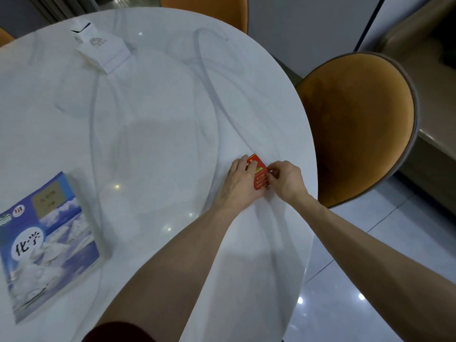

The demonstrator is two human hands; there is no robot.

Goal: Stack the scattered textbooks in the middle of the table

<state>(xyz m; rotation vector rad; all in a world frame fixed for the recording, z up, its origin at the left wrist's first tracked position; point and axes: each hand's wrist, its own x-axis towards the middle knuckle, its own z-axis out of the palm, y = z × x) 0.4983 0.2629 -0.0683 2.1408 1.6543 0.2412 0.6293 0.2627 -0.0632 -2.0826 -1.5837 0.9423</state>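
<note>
On the table (153, 144), a textbook (49, 243) lay flat near the edge at my left. A small box (102, 50) stood at the far left. Near the right edge, a small booklet (259, 172) sat between my left hand (238, 183) and right hand (287, 180). A chair (357, 124) stood beyond that edge.

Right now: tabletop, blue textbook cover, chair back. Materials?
Table: looks like polished marble or a marble-look slab, grey veins, glossy light spots. Blue textbook: glossy printed paper cover, soft sheen. Chair: orange upholstery, matte and velvet-like, with a darker rim; exact fabric unclear.
</note>
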